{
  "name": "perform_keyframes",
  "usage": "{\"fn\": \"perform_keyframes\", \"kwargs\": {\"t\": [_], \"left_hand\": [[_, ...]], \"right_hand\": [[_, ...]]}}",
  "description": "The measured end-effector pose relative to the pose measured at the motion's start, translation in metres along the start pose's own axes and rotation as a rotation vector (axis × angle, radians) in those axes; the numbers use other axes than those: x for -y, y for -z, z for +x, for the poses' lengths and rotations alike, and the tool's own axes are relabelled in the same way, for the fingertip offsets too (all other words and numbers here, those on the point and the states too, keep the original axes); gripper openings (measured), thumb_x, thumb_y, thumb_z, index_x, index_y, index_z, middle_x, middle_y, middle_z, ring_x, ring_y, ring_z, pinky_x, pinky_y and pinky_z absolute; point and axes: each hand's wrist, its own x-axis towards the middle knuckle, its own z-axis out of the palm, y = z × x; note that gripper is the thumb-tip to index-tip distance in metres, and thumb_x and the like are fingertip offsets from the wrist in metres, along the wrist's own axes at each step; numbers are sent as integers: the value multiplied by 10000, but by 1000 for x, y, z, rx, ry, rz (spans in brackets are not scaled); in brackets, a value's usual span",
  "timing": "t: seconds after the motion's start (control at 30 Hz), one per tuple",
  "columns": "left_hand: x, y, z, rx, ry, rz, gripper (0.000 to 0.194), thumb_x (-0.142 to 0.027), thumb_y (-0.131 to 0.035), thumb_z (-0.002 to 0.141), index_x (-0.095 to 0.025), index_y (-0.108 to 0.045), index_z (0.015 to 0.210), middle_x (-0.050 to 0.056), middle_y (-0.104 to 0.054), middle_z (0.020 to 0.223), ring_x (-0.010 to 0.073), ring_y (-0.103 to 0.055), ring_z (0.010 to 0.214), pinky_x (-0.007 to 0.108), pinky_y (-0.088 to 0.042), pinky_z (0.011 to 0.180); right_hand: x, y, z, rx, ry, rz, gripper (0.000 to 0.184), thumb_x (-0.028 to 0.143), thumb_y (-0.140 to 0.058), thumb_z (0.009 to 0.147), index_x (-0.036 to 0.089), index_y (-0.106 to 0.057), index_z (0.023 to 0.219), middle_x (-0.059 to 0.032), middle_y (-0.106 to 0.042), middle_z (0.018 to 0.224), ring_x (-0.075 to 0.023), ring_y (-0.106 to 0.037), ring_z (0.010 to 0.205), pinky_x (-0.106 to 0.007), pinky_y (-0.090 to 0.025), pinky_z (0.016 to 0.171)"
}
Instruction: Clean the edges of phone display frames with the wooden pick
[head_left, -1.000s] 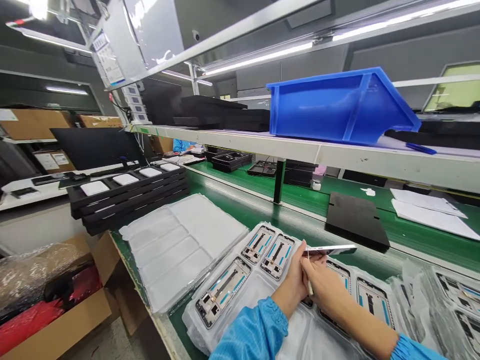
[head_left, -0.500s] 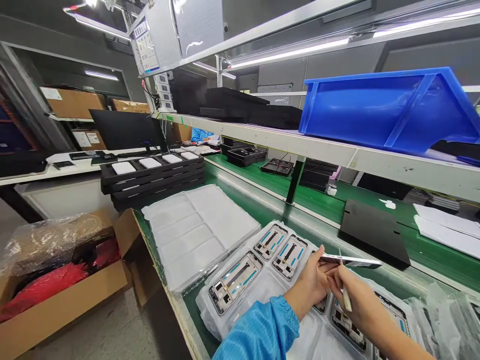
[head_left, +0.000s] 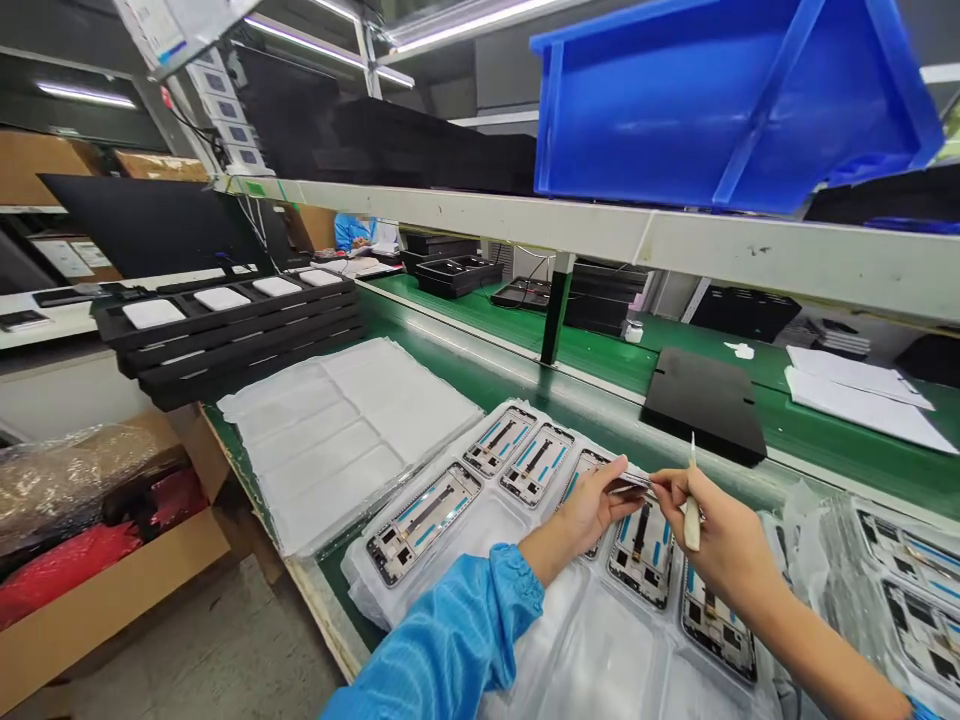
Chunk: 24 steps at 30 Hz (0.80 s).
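Note:
My left hand (head_left: 586,508) grips a thin phone screen assembly (head_left: 634,482), seen almost edge-on, between thumb and fingers. My right hand (head_left: 721,528) pinches the far end of that assembly. Tucked in the same right hand is a slim pale tool (head_left: 691,512) with a narrow tip pointing up; its exact kind is unclear. Below both hands lies a clear plastic tray (head_left: 611,635). Phone frames with blue strips, such as one at the left (head_left: 424,522) and one under my hands (head_left: 642,553), sit in its pockets, and some front pockets hold nothing.
Left of the tray lies a white covered tray stack (head_left: 345,440). More framed trays (head_left: 915,590) stand at the right. A black foam board (head_left: 703,405) rests behind. Overhead runs a shelf (head_left: 480,216) with a blue bin (head_left: 675,110). An open carton (head_left: 135,590) stands lower left.
The phone screen assembly has tilted and drawn in between my hands, its long edge less visible. The tool now points upward. My view has shifted right and down.

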Motion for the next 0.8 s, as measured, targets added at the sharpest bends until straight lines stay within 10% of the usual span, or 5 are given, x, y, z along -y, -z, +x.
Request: {"fn": "perform_keyframes", "kwargs": {"t": [0.8], "left_hand": [[4,-3,-3,-20,-56,47,497,-398,-926,546,-158,-552,768,50,-673,828,164,-662,741,311,-549,770]], "right_hand": [[-2,-6,-7,55,100,-58,196,212,-459,936,243,-394,754,-20,-665,856,-151,-611,745,-259,-453,596]]}}
